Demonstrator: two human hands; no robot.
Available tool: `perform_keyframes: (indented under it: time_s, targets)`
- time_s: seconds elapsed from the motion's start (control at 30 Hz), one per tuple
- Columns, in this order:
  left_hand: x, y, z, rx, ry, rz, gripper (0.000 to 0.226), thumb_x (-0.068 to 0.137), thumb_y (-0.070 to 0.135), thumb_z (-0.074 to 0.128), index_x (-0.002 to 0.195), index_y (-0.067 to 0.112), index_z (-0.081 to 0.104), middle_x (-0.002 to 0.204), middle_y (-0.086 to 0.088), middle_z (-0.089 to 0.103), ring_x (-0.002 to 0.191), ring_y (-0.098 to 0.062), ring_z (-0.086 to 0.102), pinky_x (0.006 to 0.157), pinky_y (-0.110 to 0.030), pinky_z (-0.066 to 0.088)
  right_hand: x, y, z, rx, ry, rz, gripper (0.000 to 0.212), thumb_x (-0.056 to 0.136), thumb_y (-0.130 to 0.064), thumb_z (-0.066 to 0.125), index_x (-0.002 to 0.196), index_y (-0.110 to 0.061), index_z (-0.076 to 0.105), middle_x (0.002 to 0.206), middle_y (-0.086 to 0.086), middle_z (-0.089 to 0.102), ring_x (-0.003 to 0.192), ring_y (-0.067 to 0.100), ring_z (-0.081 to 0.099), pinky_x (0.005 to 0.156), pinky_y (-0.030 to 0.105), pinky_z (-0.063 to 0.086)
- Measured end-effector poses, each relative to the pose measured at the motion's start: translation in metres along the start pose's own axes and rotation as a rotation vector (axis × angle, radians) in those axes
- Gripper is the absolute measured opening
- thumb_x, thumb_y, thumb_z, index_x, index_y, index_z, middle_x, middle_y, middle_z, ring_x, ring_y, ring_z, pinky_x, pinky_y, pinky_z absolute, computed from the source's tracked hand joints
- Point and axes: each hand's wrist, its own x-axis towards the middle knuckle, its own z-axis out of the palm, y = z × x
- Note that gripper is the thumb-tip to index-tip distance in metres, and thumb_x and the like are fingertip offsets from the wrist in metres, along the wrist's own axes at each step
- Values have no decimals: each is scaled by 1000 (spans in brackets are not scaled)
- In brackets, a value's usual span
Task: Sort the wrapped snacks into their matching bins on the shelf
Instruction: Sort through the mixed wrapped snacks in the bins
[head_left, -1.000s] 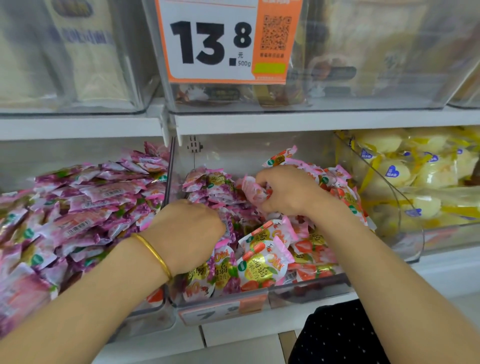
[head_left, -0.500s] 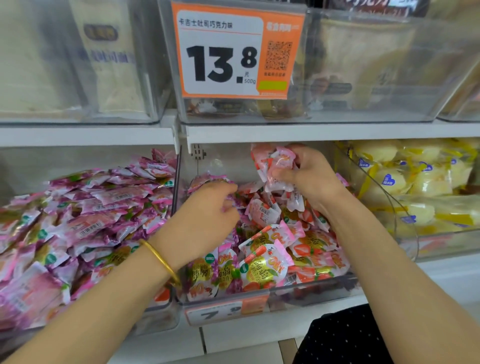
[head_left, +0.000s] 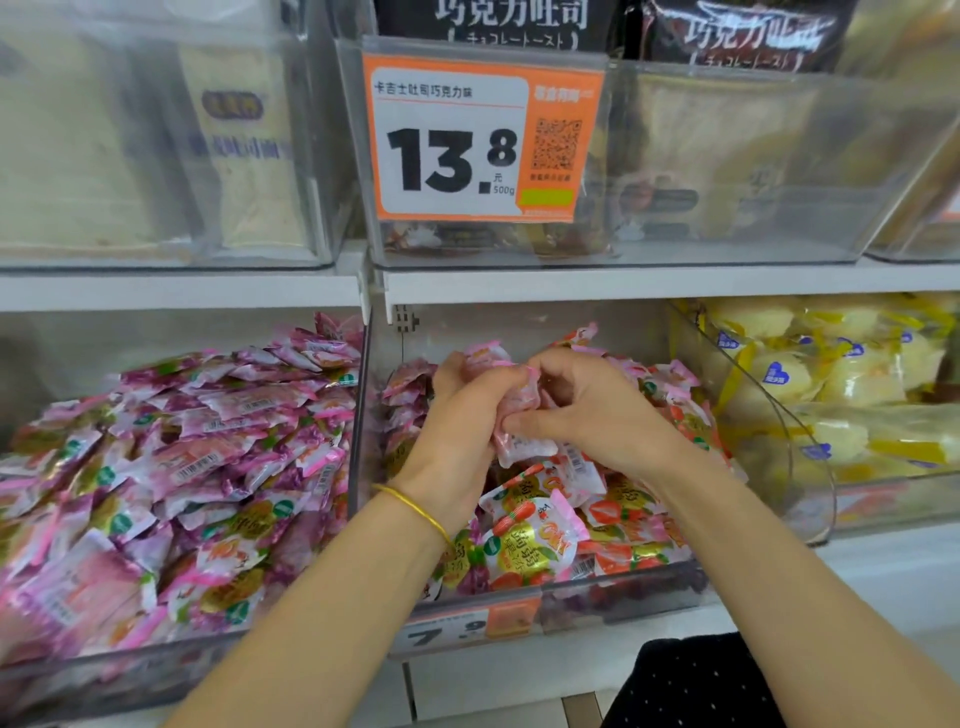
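Both hands meet over the middle bin (head_left: 597, 603), a clear tub on the lower shelf (head_left: 649, 285). The left hand (head_left: 462, 415) is curled shut around a bunch of pale pink packets (head_left: 519, 410), knuckles toward the camera, a gold bangle (head_left: 415, 506) on its wrist. The right hand (head_left: 587, 405) is half closed, thumb and fingertips pinching the same bunch from the right, so the two hands touch across it. One packet hangs below the grip, just above the heap in the middle bin.

That heap is mixed: orange-and-pink strawberry packets (head_left: 530, 540) lie at the front and right of the middle bin, darker purple packets (head_left: 410, 395) are stacked at its left rear, behind the left hand. The forearms cross the bin's front lip and hide part of its contents. A price strip (head_left: 457, 629) reading 7.9 sits on the front of the middle bin.

Left of the middle bin, past a clear divider (head_left: 360, 415), a left bin (head_left: 130, 670) is piled high with pink and purple packets (head_left: 182, 457). Right of the middle bin, an angled clear bin (head_left: 810, 493) holds yellow packs (head_left: 831, 379) with blue heart marks.

Above the middle bin, on the upper shelf, a clear box carries an orange price tag (head_left: 483, 140) reading 13.8, with dark bags (head_left: 498, 23) standing behind it. Below the middle bin's right corner, dark dotted cloth (head_left: 691, 686) shows at the frame's bottom edge.
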Motion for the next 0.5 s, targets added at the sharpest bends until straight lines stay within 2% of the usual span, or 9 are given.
perform_keyframes:
  time_s: [0.1, 0.17, 0.23, 0.3, 0.37, 0.43, 0.5]
  targets:
    - [5, -7, -3, 48, 66, 18, 44, 90, 4, 55, 127, 16, 34, 107, -13, 61, 96, -26, 64, 88, -41, 52, 0, 0, 6, -111, 15, -28, 26, 71, -15, 79, 91, -13, 62, 81, 4, 61, 71, 18, 57, 68, 36, 47]
    - [8, -10, -6, 63, 111, 44, 41, 92, 4, 52, 130, 6, 36, 117, -22, 58, 103, -36, 62, 90, -49, 51, -1, 0, 3, -47, -33, 17, 33, 71, -14, 79, 98, -14, 59, 86, 3, 64, 76, 20, 60, 74, 36, 50]
    - [8, -13, -10, 47, 163, 80, 30, 92, 3, 51, 121, -1, 46, 114, -28, 59, 101, -43, 61, 87, -55, 51, -3, 1, -6, -20, -81, 73, 36, 73, -13, 78, 103, -15, 57, 97, 3, 65, 92, 22, 63, 84, 35, 51]
    - [11, -17, -14, 35, 217, 126, 9, 92, 1, 51, 96, 5, 58, 89, -20, 64, 83, -35, 64, 80, -49, 52, -6, 3, -15, -54, -115, 91, 33, 76, -17, 75, 105, -18, 58, 99, -2, 66, 97, 15, 63, 85, 30, 51]
    - [11, -19, -18, 15, 229, 141, 13, 92, 4, 54, 84, 10, 61, 72, -6, 65, 65, -19, 63, 70, -37, 53, -8, 6, -21, -229, -139, 76, 25, 82, -25, 70, 105, -22, 61, 98, -12, 65, 97, 4, 60, 87, 26, 48]
    - [12, -20, -21, 14, 214, 139, 9, 91, 9, 57, 87, 6, 64, 71, -5, 67, 61, -14, 63, 65, -32, 52, -9, 8, -22, -337, -153, 69, 16, 88, -27, 61, 104, -22, 64, 96, -12, 64, 93, -1, 58, 85, 21, 45]
    - [12, -20, -20, 23, 198, 122, 21, 91, 16, 57, 100, -2, 63, 83, -15, 66, 66, -18, 63, 63, -29, 53, -10, 7, -20, -277, -111, 52, 14, 94, -20, 53, 101, -19, 64, 93, -11, 65, 88, -5, 58, 80, 9, 42]
